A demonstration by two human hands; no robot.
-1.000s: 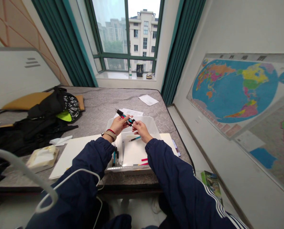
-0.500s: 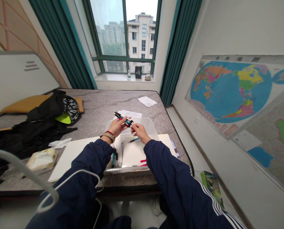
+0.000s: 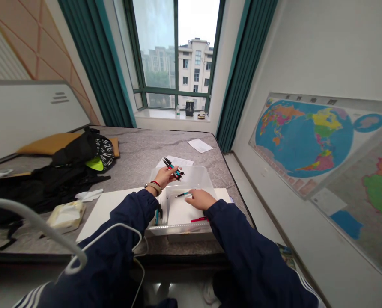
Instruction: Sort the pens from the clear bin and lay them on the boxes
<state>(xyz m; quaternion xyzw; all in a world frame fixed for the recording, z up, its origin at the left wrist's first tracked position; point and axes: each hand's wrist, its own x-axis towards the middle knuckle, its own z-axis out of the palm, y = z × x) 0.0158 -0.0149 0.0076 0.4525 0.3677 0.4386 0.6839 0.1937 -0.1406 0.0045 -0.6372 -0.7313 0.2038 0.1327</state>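
1. The grey, stone-patterned table (image 3: 139, 145) supports the translucent, thin-walled plastic box (image 3: 199, 175), its walls likely keeping pens from rolling.
2. The person's left hand (image 3: 166, 175), closed round slim, glossy pens (image 3: 179, 174), fans them above it, perhaps for sorting.
3. The half-curled right hand (image 3: 201, 199) nears a teal pen (image 3: 182, 194) inside; grip cannot be told.

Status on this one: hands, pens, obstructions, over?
Left hand gripping several pens over plastic bin. Right hand at teal pen inside, grip unclear. White cable across left sleeve.
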